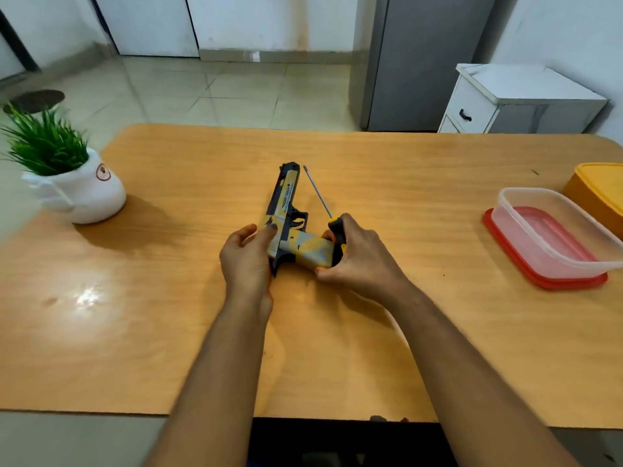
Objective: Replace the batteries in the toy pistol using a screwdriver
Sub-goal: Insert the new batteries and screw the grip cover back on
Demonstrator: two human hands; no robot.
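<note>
1. The toy pistol (286,215) is lying on its side near the middle of the wooden bench (404,332), its barrel pointing away from the person and its grip pointing toward the right.
2. The left hand (247,256) is holding the rear end of the pistol, with the thumb pressing on top of the slide and the other fingers curling around the back.
3. The right hand (354,257) is gripping the black and yellow handle of the screwdriver (322,200) while its fingers are also closing around the butt of the pistol's grip.
4. The screwdriver's metal shaft is pointing away from the person, running just beside the barrel on its right, with the tip ending near the muzzle.
5. Whether the battery cover is on or off cannot be told, as the right hand is covering the butt.
6. A white pot (84,193) with a green plant (45,143) is standing at the bench's far left.
7. A clear plastic container (553,230) is sitting on a red lid (539,274) at the right side, well apart from the pistol.
8. A yellow-orange container (596,190) is sitting just behind it at the right edge.
9. A white drawer cabinet (505,99) and a grey refrigerator (424,62) are standing on the tiled floor beyond the bench.
</note>
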